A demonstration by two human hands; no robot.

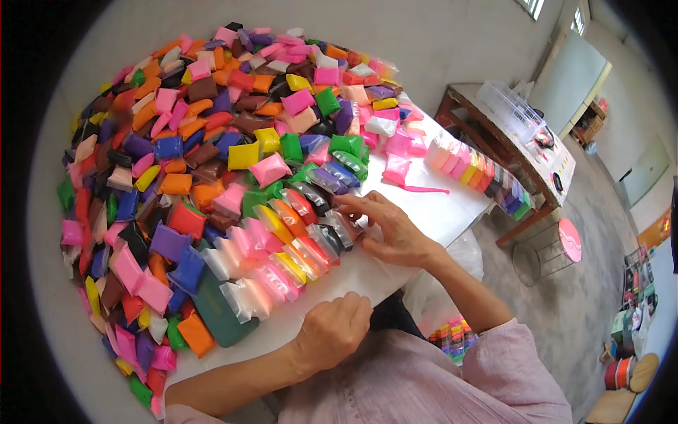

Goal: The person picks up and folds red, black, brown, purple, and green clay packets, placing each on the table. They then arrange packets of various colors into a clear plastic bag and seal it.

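Observation:
Two rows of small clear-wrapped packets in many colours, among them a yellow packet (273, 223) and an orange packet (289, 218), stand side by side on the white tabletop (381, 275). At the far right end of these rows, my right hand (395, 230) has its thumb and fingers around a brown packet (344, 225). Near the table's front edge, my left hand (333, 326) is closed in a loose fist, just in front of the pale pink packets (247, 297). Whatever it holds, if anything, is hidden by the curled fingers.
A large heap of loose coloured packets (191, 148) covers the table's left and back. A dark green board (220, 311) lies beside the rows. A pink tool (427, 189), a packed row of packets (480, 169), a side table (459, 106) and a pink-topped stool (569, 240) are to the right.

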